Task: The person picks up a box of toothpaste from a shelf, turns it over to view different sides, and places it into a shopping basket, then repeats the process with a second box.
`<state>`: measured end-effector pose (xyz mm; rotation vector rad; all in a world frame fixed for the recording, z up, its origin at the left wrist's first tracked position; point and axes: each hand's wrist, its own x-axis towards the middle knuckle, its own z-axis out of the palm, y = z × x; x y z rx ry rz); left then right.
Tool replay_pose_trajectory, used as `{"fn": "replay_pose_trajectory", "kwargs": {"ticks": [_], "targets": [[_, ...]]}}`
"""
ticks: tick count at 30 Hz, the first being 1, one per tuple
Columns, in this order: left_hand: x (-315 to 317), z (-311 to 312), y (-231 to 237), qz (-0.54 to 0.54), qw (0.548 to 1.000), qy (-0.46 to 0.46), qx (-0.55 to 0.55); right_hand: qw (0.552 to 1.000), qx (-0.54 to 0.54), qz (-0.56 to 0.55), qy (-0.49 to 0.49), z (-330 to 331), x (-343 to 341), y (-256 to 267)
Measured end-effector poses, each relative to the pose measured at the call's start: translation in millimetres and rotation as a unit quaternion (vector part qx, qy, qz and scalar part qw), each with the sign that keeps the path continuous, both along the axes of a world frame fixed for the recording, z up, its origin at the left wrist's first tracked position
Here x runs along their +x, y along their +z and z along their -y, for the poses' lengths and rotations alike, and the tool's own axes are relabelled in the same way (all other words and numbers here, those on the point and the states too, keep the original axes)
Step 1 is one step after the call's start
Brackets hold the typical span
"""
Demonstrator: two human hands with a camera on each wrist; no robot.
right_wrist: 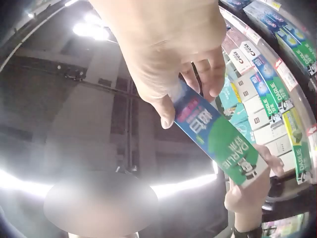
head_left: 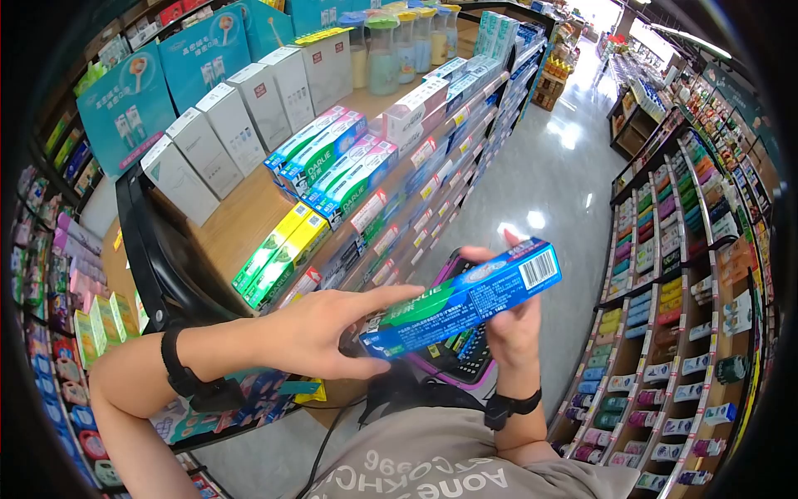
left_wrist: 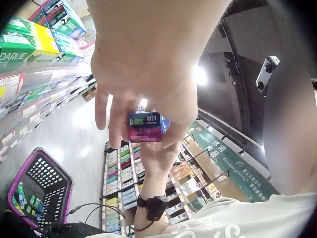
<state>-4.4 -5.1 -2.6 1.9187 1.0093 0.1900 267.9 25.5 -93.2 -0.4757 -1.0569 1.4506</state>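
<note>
A long blue and green Darlie toothpaste box (head_left: 465, 303) is held in front of the body, its barcode end raised to the right in the head view. My left hand (head_left: 307, 333) grips the lower left end between thumb and fingers, the index finger stretched along the upper edge. Near the barcode end, my right hand (head_left: 517, 333) holds the box from beneath and behind. The left wrist view looks onto the small end face of the toothpaste box (left_wrist: 145, 126) between the left fingers and thumb. In the right wrist view the right thumb lies along one edge of the toothpaste box (right_wrist: 218, 136).
Toothpaste boxes (head_left: 353, 170) lie in rows on the wooden shelf top at the left, beside white cartons (head_left: 204, 150). A black shopping basket with a purple rim (left_wrist: 68, 171) stands on the floor, with several boxes inside. Stocked shelves (head_left: 665, 308) line the aisle's right side.
</note>
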Motion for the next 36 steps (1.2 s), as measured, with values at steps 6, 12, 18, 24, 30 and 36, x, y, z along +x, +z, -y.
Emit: {"fn": "replay_pose_trajectory", "kwargs": {"ticks": [6, 12, 18, 24, 30, 36], "targets": [[-3, 1, -17, 0.110, 0.994, -0.022, 0.005, 0.999, 0.032, 0.034, 0.003, -16, 51, -5], [-3, 1, -13, 0.120, 0.989, -0.023, -0.088, 0.989, 0.091, 0.110, 0.031, -17, 68, -19], [4, 3, -5, 0.086, 0.996, 0.011, -0.015, 0.986, 0.108, 0.105, 0.065, -9, 62, -12], [2, 6, -12, 0.073, 0.991, 0.015, 0.110, 0.963, 0.177, 0.189, 0.076, -13, 61, -13], [-1, 3, -15, 0.070, 0.995, 0.018, 0.070, 0.962, 0.172, 0.197, 0.083, -11, 59, -11], [2, 1, -7, 0.032, 0.999, 0.028, 0.031, 0.961, 0.169, 0.211, 0.054, -7, 58, -11]]}}
